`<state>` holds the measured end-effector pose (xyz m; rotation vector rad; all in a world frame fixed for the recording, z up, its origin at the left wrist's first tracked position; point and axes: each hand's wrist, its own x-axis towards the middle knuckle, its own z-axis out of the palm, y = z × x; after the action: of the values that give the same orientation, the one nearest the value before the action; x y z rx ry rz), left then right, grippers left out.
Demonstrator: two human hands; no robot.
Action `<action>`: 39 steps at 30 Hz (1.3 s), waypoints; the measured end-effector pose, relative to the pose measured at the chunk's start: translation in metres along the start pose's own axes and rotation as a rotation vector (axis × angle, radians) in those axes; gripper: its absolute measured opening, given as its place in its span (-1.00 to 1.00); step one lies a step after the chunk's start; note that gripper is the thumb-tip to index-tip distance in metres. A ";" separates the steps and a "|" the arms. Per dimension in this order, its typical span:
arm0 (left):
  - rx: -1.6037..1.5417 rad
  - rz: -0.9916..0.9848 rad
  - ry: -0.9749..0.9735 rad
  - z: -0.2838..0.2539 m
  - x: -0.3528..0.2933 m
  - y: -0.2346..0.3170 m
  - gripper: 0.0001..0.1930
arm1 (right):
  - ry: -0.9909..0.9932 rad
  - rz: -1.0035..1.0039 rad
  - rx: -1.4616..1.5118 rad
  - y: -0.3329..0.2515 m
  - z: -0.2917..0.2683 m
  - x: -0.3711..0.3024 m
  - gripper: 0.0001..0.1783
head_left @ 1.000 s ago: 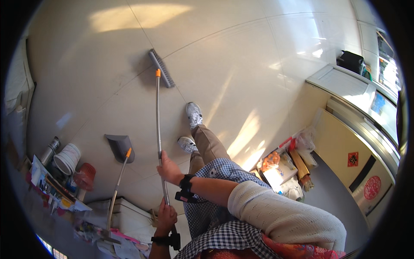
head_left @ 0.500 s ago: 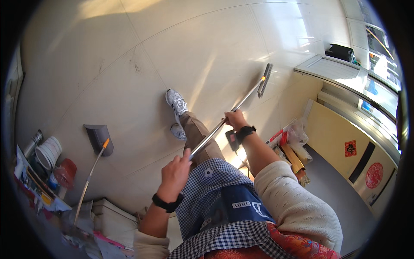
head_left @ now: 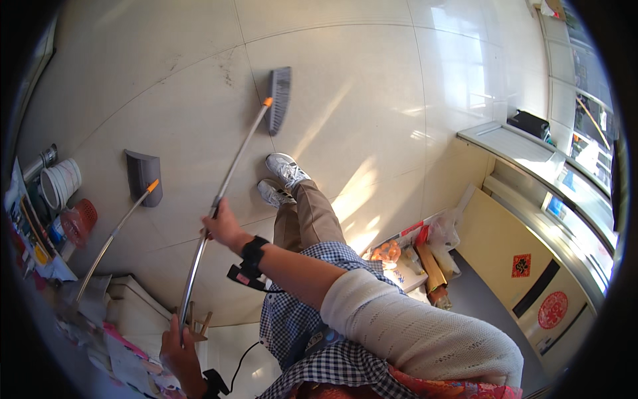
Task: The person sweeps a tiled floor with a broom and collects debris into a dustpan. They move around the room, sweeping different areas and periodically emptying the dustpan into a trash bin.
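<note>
A broom [head_left: 279, 101] with a grey bristle head, orange collar and metal pole slants across the floor ahead of me, its head near a floor seam. My right hand [head_left: 224, 227] reaches across my body and is wrapped round the middle of the pole. Lower on the left, my left hand [head_left: 181, 349] grips the pole close to its top end. To the left of the broom a grey dustpan [head_left: 143, 178] with an orange socket and long thin handle rests on the floor, touched by neither hand.
Dark smudges [head_left: 226, 70] mark the tiles beyond the dustpan. White buckets [head_left: 61, 183] and a red basket [head_left: 81, 219] stand at the left. Bags and boxes [head_left: 432, 256] lie at the right beside a cream cabinet [head_left: 495, 249]. An open white door [head_left: 508, 146] juts in. My shoes [head_left: 287, 169] are behind the broom head.
The broom head has swept from the right to the left across the floor. Both hands have moved left with the pole, the right arm now crossing my body.
</note>
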<state>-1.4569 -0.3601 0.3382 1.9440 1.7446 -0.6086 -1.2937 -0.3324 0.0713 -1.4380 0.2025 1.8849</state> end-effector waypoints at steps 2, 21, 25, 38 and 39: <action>-0.009 -0.057 0.039 -0.003 -0.020 -0.010 -0.63 | -0.082 -0.042 0.044 -0.002 0.022 -0.012 -0.56; -0.102 0.261 -0.233 0.073 0.088 0.117 -0.65 | 0.424 0.041 -0.608 0.019 -0.222 0.015 -0.75; -0.167 0.093 -0.226 0.075 0.037 0.077 -0.66 | 0.395 -0.003 -0.697 0.035 -0.147 0.025 -0.40; -0.399 0.052 -0.031 0.081 -0.018 0.032 -0.64 | 0.260 -0.342 -0.503 -0.006 -0.074 -0.026 -0.12; -0.403 0.106 -0.038 0.085 0.004 0.046 -0.63 | 0.374 -0.361 -0.623 -0.024 -0.095 -0.014 -0.28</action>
<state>-1.4122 -0.4125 0.2694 1.7150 1.5833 -0.2316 -1.2040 -0.3724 0.0568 -2.0736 -0.4837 1.4218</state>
